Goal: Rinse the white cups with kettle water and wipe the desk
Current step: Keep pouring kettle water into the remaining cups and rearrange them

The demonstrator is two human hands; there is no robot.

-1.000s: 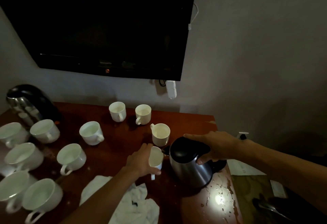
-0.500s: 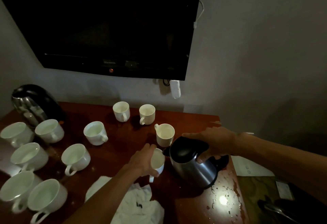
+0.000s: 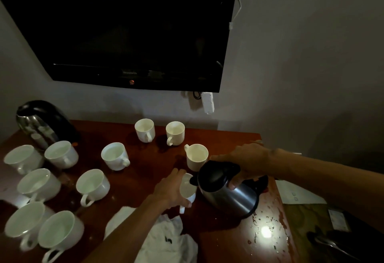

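Observation:
My right hand [image 3: 247, 165] grips the handle of a steel kettle with a black lid [image 3: 226, 190], tilted left so its spout hangs over a small white cup [image 3: 188, 188]. My left hand [image 3: 170, 190] holds that cup, tipped toward the spout, just above the dark red desk [image 3: 145, 171]. Three more small white cups [image 3: 196, 156] [image 3: 175, 132] [image 3: 144, 129] stand behind. Several larger white cups [image 3: 92, 184] crowd the desk's left side. A crumpled white cloth [image 3: 166, 240] lies under my left forearm.
A second steel kettle [image 3: 39, 123] stands at the back left. A black television [image 3: 128, 28] hangs on the wall above. Water drops dot the desk's right edge [image 3: 268, 231]. Papers [image 3: 297, 194] and dark items lie on a lower surface to the right.
The kettle has tipped further left, bringing its spout over the cup in my left hand. The camera view has shifted slightly; both hands keep their grips.

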